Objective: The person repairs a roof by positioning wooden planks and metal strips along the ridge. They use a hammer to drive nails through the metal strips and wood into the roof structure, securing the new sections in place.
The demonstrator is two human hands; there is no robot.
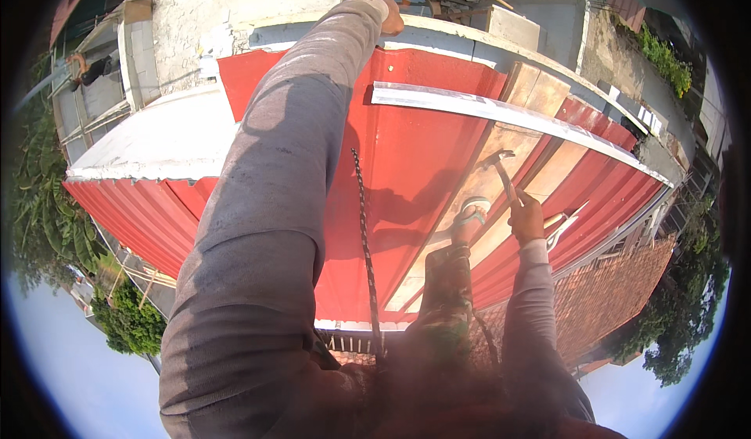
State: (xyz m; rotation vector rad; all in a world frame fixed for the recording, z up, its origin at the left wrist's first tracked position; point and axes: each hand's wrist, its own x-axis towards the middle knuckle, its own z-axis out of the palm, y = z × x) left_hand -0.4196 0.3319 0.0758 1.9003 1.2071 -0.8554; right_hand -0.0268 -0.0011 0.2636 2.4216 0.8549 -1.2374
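Observation:
My right hand (526, 218) is closed round the handle of a hammer (507, 179), its head pointing up and away over the wooden planks. My left arm reaches far forward across the red metal roofing (422, 165). At its end, my left hand (393, 18) rests at the top of a pale wall (446, 30); its fingers are mostly hidden. A long whitish metal strip (508, 114) lies across the roofing and planks, between my two hands. My foot in a flip-flop (472, 208) stands on a plank (497, 145), left of the hammer.
A dark-and-light rope (364, 235) runs from my body up over the roofing. Brown tiled roofing (602, 298) slopes below on the right. A white ledge (156, 142) borders the left side. Another person (94, 70) is lower down at far left.

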